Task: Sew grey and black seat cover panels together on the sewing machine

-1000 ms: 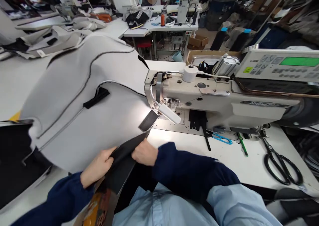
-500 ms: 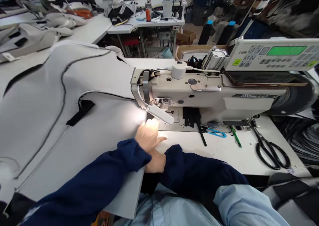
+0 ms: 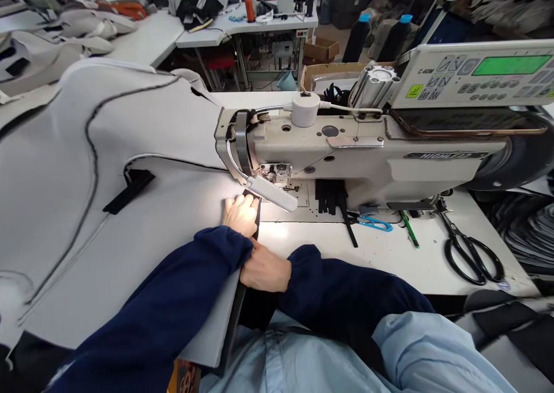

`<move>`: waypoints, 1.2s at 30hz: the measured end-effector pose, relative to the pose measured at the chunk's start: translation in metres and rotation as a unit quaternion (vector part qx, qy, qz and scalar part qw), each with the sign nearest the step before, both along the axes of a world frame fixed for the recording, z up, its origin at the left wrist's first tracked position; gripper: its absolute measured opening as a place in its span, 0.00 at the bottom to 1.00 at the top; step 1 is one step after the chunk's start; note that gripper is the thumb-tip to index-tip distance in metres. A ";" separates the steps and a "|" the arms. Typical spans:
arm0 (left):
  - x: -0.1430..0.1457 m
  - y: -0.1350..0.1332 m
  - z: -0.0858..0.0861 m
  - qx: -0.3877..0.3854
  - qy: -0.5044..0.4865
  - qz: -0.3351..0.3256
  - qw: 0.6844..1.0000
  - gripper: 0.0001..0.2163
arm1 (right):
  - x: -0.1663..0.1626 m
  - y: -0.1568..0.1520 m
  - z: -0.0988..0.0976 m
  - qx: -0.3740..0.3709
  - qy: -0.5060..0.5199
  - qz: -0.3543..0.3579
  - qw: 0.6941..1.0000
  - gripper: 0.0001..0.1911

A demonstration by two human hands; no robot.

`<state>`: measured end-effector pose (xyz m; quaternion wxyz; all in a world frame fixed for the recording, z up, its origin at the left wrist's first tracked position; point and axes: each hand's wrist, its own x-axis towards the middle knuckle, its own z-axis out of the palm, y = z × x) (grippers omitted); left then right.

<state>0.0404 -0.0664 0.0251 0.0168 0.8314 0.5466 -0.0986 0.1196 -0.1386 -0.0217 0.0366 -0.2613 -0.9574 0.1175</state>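
Observation:
A large light-grey fabric panel (image 3: 173, 208) lies under both my arms, with a black strip along its right edge. My left hand (image 3: 241, 214) is closed on that edge just in front of the sewing machine (image 3: 320, 145), fingers bent, thumb hidden. Nearer my body, my right hand (image 3: 265, 267) is wrapped round the same edge, beside my left cuff; its fingertips are out of sight. The white lamp (image 3: 272, 193) on the machine hangs just right of my left fingers and hides part of the needle area.
Black strips (image 3: 331, 197) lie under the machine arm. Blue-handled snips (image 3: 375, 224), a green pen (image 3: 409, 229) and large black scissors (image 3: 472, 257) rest on the white table (image 3: 311, 237) to the right. A control panel (image 3: 480, 73) stands above the machine.
Both hands have shifted slightly left along with the view. My left thumb no longer sticks out, and my right hand has come forward onto the edge. More black strip shows along it.

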 end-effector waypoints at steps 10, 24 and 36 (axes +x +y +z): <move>-0.014 0.002 -0.007 0.007 -0.008 -0.033 0.999 0.17 | 0.024 -0.006 0.016 0.113 -0.053 0.041 0.991 0.19; 0.000 0.004 -0.016 0.068 -0.078 0.003 0.995 0.13 | 0.010 -0.017 0.026 0.011 -0.042 0.061 0.997 0.13; 0.004 -0.050 -0.003 0.051 -0.024 0.056 0.997 0.23 | 0.007 -0.052 0.008 0.007 0.052 0.060 0.997 0.12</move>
